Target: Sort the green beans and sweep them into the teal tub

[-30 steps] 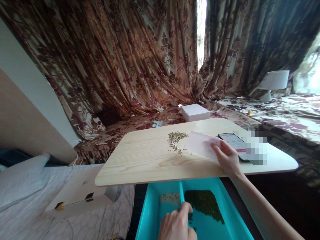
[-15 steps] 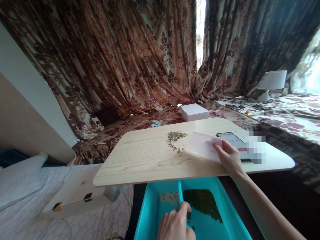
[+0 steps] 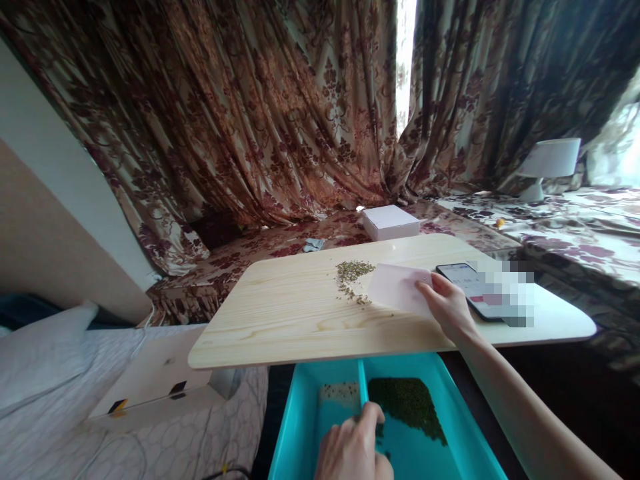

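The table (image 3: 265,313) is pale wood, smooth and lightly streaked with a soft sheen; around the middle of its surface the grains (image 3: 353,270) form a rough, matt scatter, the sheet (image 3: 397,288) beside them is thin and smooth, plastic or card, hard to tell which, and toward the right edge the phone (image 3: 457,273) has a smooth, glassy screen. Below the near edge, the bin (image 3: 291,427) is smooth, mildly glossy plastic. Past the far edge, the box (image 3: 393,222) looks like matt cardboard, and the curtain (image 3: 275,100) is cloth with a satiny shine.
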A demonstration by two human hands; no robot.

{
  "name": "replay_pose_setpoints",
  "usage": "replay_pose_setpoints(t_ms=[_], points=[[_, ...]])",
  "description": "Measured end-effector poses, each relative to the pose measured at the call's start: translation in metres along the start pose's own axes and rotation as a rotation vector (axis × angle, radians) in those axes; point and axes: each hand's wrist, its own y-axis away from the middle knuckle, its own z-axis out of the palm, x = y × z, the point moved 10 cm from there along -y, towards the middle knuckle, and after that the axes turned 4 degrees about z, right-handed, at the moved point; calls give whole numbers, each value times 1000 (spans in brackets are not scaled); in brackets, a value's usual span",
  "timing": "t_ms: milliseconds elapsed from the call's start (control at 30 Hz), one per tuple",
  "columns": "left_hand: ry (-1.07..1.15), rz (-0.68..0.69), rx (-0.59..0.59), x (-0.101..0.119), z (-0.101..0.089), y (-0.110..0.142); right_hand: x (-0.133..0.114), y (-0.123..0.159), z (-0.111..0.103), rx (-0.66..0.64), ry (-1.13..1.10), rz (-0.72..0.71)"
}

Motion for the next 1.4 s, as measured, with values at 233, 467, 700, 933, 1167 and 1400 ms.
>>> replay_pose_setpoints(t_ms=[233,467,700,933,1167,1400], points=[[2,-10,7,2,-3,4,-5,3,-3,1,-16,-9],[16,-5,13,2,-3,5,-10,9,2,-27,-13,-20],[33,0,15,4,-6,9,-8,21,-30,60,24,0],[12,-1,32,5,-5,8,-11,51,-57,105,81,-7],[15,-22,19,3,-9,8,-8,48,-31,39,8,51],[-3,-94,52,-19,-14,12,-2,36,-15,-31,31,24]])
